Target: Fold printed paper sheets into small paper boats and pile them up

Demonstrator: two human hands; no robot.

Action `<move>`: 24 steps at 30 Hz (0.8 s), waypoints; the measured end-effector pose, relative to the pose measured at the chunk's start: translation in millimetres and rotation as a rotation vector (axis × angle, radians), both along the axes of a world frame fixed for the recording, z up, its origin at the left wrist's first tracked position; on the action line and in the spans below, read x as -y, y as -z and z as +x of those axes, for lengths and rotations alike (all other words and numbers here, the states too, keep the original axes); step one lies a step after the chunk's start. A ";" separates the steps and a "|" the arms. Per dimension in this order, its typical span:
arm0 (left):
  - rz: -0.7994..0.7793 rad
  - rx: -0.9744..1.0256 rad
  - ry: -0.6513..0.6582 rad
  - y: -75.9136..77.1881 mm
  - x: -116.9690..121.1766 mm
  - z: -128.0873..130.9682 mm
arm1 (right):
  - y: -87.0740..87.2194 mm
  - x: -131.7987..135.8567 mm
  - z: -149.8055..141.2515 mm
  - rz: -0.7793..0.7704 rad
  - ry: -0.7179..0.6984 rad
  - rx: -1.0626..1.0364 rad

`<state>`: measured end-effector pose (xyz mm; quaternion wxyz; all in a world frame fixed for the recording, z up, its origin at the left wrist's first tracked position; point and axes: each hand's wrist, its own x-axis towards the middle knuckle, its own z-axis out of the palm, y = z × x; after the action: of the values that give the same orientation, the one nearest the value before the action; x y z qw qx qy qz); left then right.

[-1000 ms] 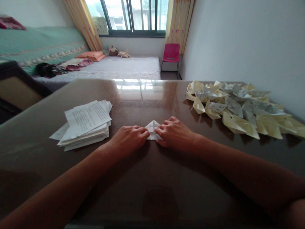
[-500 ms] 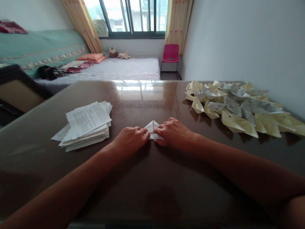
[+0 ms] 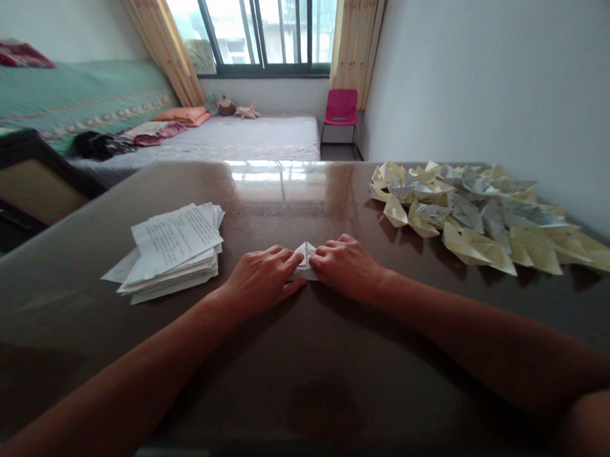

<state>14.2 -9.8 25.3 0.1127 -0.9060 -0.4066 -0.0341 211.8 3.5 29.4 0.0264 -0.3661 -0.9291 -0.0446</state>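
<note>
A small folded triangle of white printed paper [image 3: 305, 255] lies on the dark glossy table [image 3: 290, 361], mostly covered by my hands. My left hand [image 3: 260, 280] presses on its left side with fingers together and laid over it. My right hand [image 3: 348, 266] is curled on its right side, fingertips pinching the paper near the middle fold. Only the triangle's tip shows between the two hands.
A stack of printed sheets [image 3: 171, 250] lies to the left of my hands. A heap of several folded paper boats [image 3: 480, 211] fills the table's right side by the wall. Beyond the table are a bed [image 3: 228, 136], a pink chair [image 3: 342, 110] and a window.
My left hand has slid a little right and forward over the triangle, covering more of it. The right hand stays almost still.
</note>
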 end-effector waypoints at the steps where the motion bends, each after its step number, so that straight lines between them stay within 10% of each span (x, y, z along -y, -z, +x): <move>1: 0.007 0.019 0.008 2.0 -0.5 0.4 | -0.3 -0.7 0.6 -0.002 0.002 0.003; 14: -0.080 0.091 0.050 7.7 -13.3 -7.6 | -8.6 -12.8 11.0 -0.130 0.051 0.016; 24: -0.456 0.482 -0.049 16.8 -42.5 -33.4 | -1.5 -37.2 27.5 -0.401 0.055 -0.187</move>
<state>-19.2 32.6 8.6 -0.1917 -0.8638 -0.4403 -0.1526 239.3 40.7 30.9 0.0376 -0.3918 -0.9025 0.1745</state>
